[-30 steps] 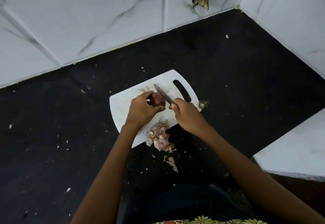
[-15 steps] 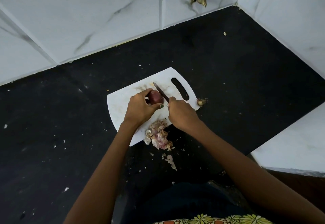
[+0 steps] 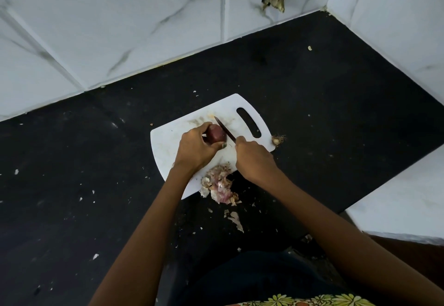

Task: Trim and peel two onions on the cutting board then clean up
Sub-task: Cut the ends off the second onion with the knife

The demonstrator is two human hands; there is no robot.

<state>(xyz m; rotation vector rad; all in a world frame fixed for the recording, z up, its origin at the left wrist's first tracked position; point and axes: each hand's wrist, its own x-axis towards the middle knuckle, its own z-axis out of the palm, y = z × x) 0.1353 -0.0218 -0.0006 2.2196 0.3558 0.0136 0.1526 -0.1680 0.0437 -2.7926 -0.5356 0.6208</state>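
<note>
A white cutting board (image 3: 168, 142) with a handle slot lies on the black counter. My left hand (image 3: 195, 148) grips a small red onion (image 3: 215, 133) on the board. My right hand (image 3: 253, 158) holds a knife (image 3: 224, 129) by its hidden handle, the thin blade resting against the onion's right side. A pile of pink and white onion peels (image 3: 219, 184) sits at the board's near edge. A trimmed root end (image 3: 277, 139) lies on the counter by the board's right corner.
Loose peel scraps (image 3: 235, 219) and small flecks are scattered over the black counter (image 3: 84, 185). White marble-look tiled walls (image 3: 120, 29) close off the back and right. A white ledge (image 3: 408, 209) juts in at the right.
The knife blade has closed in on the onion's right side, and my right hand has shifted slightly left toward my left hand. The onion stays held on the board.
</note>
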